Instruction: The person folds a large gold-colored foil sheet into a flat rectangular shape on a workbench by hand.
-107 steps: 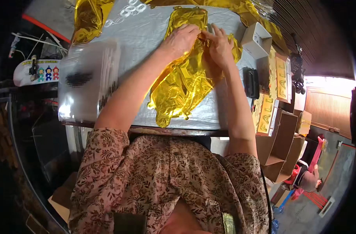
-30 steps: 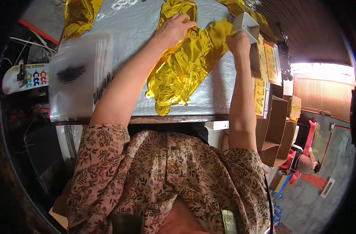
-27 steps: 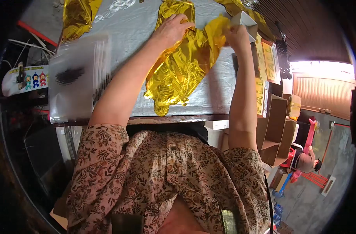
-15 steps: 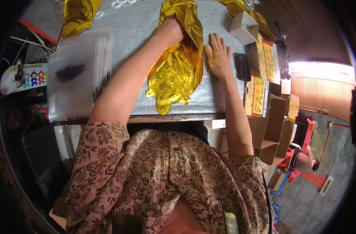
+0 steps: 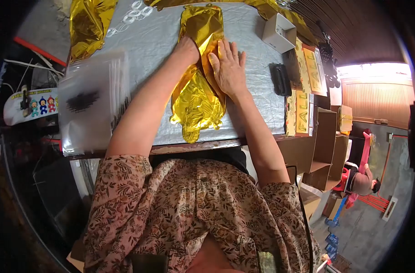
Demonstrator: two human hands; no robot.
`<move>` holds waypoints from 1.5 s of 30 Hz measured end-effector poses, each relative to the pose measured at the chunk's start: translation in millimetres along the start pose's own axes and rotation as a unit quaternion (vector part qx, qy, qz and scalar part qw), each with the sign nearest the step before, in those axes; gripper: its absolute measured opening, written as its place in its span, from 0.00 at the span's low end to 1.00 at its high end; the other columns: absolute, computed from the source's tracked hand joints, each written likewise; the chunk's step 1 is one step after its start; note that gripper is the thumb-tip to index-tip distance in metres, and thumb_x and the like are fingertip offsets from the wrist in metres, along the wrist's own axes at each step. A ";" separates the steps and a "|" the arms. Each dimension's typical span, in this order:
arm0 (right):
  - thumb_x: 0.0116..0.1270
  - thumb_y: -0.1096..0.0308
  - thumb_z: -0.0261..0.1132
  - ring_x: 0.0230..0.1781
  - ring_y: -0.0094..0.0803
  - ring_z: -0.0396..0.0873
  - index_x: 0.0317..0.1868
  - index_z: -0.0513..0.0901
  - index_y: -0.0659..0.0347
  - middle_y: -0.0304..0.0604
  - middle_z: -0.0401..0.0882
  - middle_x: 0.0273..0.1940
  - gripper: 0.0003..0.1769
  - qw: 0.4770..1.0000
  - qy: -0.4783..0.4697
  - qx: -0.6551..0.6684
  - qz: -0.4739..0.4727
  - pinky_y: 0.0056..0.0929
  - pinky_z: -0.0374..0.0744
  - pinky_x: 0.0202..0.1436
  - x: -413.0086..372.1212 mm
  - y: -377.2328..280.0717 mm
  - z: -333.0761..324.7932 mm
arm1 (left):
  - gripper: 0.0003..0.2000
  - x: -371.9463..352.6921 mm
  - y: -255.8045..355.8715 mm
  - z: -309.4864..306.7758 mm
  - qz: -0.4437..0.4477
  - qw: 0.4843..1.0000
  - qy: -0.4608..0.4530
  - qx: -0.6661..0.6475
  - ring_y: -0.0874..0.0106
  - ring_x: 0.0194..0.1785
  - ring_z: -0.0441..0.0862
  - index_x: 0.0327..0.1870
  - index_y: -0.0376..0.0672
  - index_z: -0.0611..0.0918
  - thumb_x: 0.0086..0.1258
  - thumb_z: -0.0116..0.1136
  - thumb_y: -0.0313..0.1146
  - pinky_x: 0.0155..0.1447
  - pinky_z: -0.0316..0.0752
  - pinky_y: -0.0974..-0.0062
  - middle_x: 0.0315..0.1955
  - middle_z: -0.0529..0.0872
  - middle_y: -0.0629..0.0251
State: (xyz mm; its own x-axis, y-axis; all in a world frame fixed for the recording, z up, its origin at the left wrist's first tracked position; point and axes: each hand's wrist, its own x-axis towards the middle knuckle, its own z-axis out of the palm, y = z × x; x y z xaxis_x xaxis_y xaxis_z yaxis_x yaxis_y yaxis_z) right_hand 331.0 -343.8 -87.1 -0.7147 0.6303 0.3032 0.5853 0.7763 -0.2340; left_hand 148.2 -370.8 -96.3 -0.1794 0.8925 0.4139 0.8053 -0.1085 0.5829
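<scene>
A shiny gold foil balloon (image 5: 199,98), flat and creased, lies lengthwise on the grey-covered table with its sides folded inward. My left hand (image 5: 188,51) rests on its left edge, the fingers tucked out of sight beneath a fold of foil. On the opposite edge my right hand (image 5: 230,70) lies flat with fingers spread, pressing the foil's right side.
To the left sits a stack of clear plastic bags (image 5: 91,102). White rings (image 5: 137,13) and more gold foil (image 5: 93,27) lie farther back. At right are a white box (image 5: 279,35), a black object (image 5: 280,79) and printed packs (image 5: 303,113). Another person (image 5: 362,179) is in the background.
My right hand has moved left from the bare table onto the foil's edge. The raised right flap now lies folded inward, and my left hand has shifted slightly left and nearer.
</scene>
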 end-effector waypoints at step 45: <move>0.82 0.40 0.50 0.84 0.53 0.54 0.80 0.59 0.71 0.57 0.57 0.82 0.44 0.999 -0.008 -0.048 -0.003 0.68 0.46 0.82 2.4 -20.7 -6.4 | 0.17 131.7 -32.4 -30.5 -0.032 0.968 -0.243 -0.046 0.78 0.29 0.78 0.33 0.43 0.86 0.60 0.78 0.48 0.34 0.72 0.73 0.23 0.82 0.72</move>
State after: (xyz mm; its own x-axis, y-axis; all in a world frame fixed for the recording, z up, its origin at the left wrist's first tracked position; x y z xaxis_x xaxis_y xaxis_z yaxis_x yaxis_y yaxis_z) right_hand 319.5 -358.4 -75.6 -0.7242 0.6260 0.2892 0.6143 0.7762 -0.1419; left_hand 81.2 -263.1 -39.4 0.0787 0.9968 0.0097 0.7436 -0.0652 0.6654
